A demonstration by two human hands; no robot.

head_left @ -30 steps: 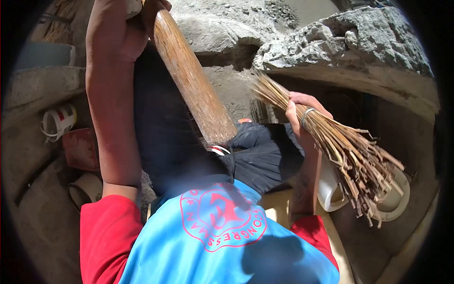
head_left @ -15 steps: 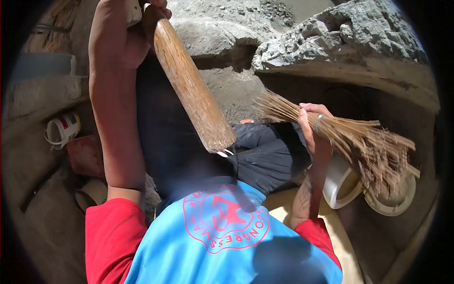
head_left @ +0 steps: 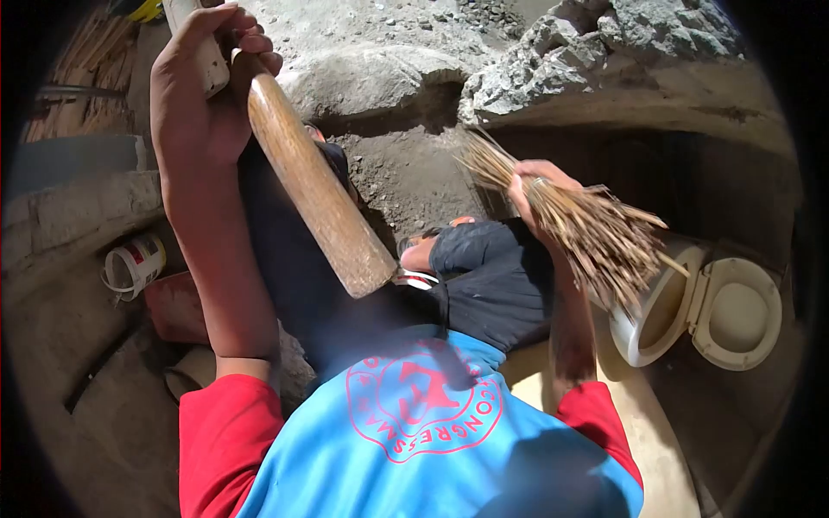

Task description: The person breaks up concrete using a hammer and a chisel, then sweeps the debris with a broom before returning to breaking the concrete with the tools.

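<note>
My left hand [head_left: 211, 78], raised at the upper left, has its fingers closed round the narrow end of a thick wooden club [head_left: 315, 186]. The club slants down toward my lap, its broad blunt end over my dark shorts. A pale, bar-like piece [head_left: 200, 47] lies against the same hand, partly covered by it. On the right, my right hand [head_left: 540, 186] grips a stick broom [head_left: 596, 237] around its bound part. Thin tips point up and left, while the thicker cut ends fan out down and right.
Rough pale rock [head_left: 596, 56] rises ahead, above gritty ground [head_left: 414, 177]. At right stand cream-coloured, rimmed containers [head_left: 738, 315]. A white bucket [head_left: 134, 266] and a dull red object [head_left: 177, 306] lie at left. A pale yellow surface [head_left: 635, 414] is beside me.
The club and my left hand have shifted left and slightly down in view. My right hand has moved a little left, and the broom's thick ends now hang more steeply. The view itself has shifted.
</note>
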